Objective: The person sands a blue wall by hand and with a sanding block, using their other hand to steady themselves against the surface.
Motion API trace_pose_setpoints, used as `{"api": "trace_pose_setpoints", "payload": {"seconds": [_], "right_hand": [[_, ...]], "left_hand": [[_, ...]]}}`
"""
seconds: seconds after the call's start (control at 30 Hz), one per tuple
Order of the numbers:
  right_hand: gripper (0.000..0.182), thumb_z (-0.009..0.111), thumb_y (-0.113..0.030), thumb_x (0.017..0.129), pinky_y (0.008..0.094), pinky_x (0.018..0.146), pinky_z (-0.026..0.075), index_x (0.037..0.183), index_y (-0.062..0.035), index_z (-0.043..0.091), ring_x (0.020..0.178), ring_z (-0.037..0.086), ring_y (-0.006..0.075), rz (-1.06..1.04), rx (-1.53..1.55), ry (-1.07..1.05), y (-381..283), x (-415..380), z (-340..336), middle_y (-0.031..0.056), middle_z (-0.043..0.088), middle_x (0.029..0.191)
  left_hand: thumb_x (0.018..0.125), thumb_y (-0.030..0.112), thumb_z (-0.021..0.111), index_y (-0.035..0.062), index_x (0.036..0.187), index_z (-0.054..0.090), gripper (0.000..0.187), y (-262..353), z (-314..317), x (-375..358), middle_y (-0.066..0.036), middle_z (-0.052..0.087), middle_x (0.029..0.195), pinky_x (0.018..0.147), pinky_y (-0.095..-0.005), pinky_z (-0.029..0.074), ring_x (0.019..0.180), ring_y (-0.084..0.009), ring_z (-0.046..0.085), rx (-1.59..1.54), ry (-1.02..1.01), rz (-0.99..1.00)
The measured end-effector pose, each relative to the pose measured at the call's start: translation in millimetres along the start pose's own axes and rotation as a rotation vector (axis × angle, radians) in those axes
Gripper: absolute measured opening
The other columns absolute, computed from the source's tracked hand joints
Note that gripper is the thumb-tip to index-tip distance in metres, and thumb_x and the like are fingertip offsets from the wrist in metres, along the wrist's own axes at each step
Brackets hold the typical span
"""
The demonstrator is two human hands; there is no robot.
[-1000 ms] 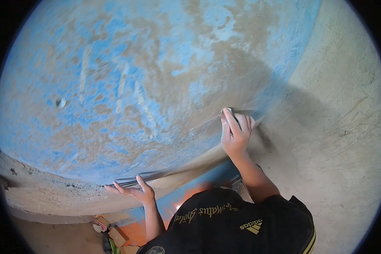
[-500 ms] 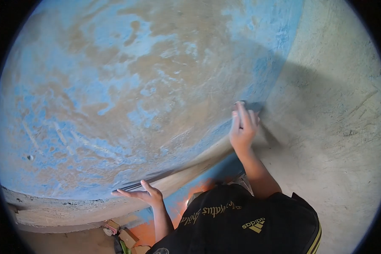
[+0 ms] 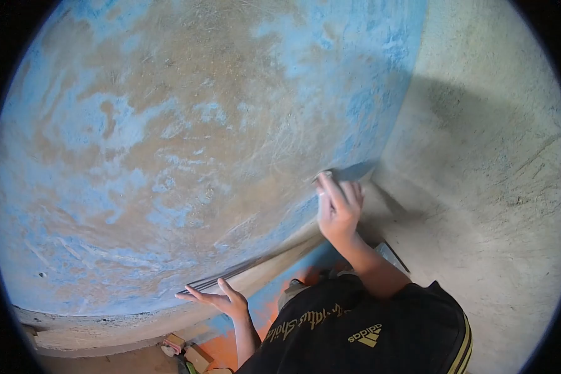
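Observation:
My right hand (image 3: 340, 215) is raised against the wall (image 3: 187, 137), whose blue paint is worn through in large grey-brown patches. Its fingers are bent and closed together, and a thin dark edge shows at the fingertips, touching the wall; the thing itself is mostly hidden and a little blurred. Lower and to the left, my left hand (image 3: 224, 302) is open, thumb apart from the stretched fingers. Those fingertips are at the bottom of the blue surface, where dark shadow streaks run up to the right.
A bare grey wall (image 3: 480, 206) meets the blue one at a corner on the right. Beneath the blue surface runs a pale ledge (image 3: 106, 327). Small boxes (image 3: 198, 358) and other items lie on the floor at the bottom. An orange and blue area (image 3: 262, 318) shows beside my torso.
My right hand has moved left and down along the wall. The view has shifted, and my left hand stays open by the wall's lower edge.

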State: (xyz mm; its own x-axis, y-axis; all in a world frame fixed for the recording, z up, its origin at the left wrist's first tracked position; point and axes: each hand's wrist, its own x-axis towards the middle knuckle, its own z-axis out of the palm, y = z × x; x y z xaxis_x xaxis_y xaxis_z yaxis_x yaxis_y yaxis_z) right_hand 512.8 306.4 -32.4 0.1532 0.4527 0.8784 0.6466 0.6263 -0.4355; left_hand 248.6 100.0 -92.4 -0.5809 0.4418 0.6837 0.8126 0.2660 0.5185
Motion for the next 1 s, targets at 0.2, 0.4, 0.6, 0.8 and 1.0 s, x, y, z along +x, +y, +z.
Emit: {"api": "trace_pose_setpoints", "payload": {"seconds": [0.2, 0.4, 0.6, 0.8, 1.0], "right_hand": [[0.038, 0.073, -0.004, 0.087, 0.0443, 0.078, 0.040, 0.126, -0.0073, 0.075, 0.074, 0.052, 0.0275, -0.106, 0.052, -0.102, -11.6, -1.1, -3.1, 0.0047, 0.059, 0.085], [0.035, 0.072, -0.003, 0.088, 0.0429, 0.079, 0.041, 0.122, -0.0088, 0.077, 0.075, 0.053, 0.0272, 0.023, 0.044, -0.053, -17.8, -4.3, 1.0, 0.0042, 0.059, 0.084], [0.037, 0.076, -0.006, 0.086, 0.0423, 0.080, 0.040, 0.123, -0.0069, 0.076, 0.074, 0.053, 0.0251, 0.160, 0.050, 0.011, 0.1, 3.1, 5.3, 0.0035, 0.057, 0.081], [0.039, 0.074, 0.000, 0.085, 0.0435, 0.076, 0.039, 0.124, -0.0062, 0.075, 0.072, 0.051, 0.0257, -0.002, 0.107, -0.059, -14.3, -8.3, 3.0, 0.0041, 0.054, 0.078], [0.041, 0.075, 0.000, 0.085, 0.0408, 0.072, 0.039, 0.126, -0.0057, 0.074, 0.073, 0.053, 0.0270, 0.015, 0.184, -0.051, -18.0, -5.1, 4.8, 0.0050, 0.055, 0.080]], "left_hand": [[0.103, 0.044, 0.064, 0.0072, 0.169, 0.012, 0.091, 1.7, -5.2, -2.9, -0.027, -0.012, 0.174, 0.125, -0.0660, 0.007, 0.161, -0.0475, -0.005, 0.031, -0.043, 0.001], [0.102, 0.044, 0.066, 0.0067, 0.168, 0.013, 0.092, 0.3, -11.0, -4.7, -0.027, -0.006, 0.174, 0.126, -0.0651, 0.009, 0.162, -0.0466, -0.001, -0.015, -0.028, 0.015], [0.102, 0.033, 0.066, 0.0072, 0.168, 0.014, 0.088, 2.6, -13.0, -1.5, -0.030, -0.006, 0.173, 0.124, -0.0685, 0.010, 0.160, -0.0522, 0.000, -0.038, -0.008, 0.051], [0.101, 0.042, 0.067, 0.0086, 0.169, 0.015, 0.092, 0.0, -9.3, -8.2, -0.025, -0.007, 0.175, 0.125, -0.0661, 0.009, 0.162, -0.0465, -0.002, -0.008, -0.052, -0.004], [0.100, 0.033, 0.068, 0.0074, 0.168, 0.015, 0.090, 10.2, -8.5, -4.0, -0.030, -0.010, 0.173, 0.123, -0.0696, 0.009, 0.160, -0.0509, -0.005, -0.035, -0.052, 0.007]]}}
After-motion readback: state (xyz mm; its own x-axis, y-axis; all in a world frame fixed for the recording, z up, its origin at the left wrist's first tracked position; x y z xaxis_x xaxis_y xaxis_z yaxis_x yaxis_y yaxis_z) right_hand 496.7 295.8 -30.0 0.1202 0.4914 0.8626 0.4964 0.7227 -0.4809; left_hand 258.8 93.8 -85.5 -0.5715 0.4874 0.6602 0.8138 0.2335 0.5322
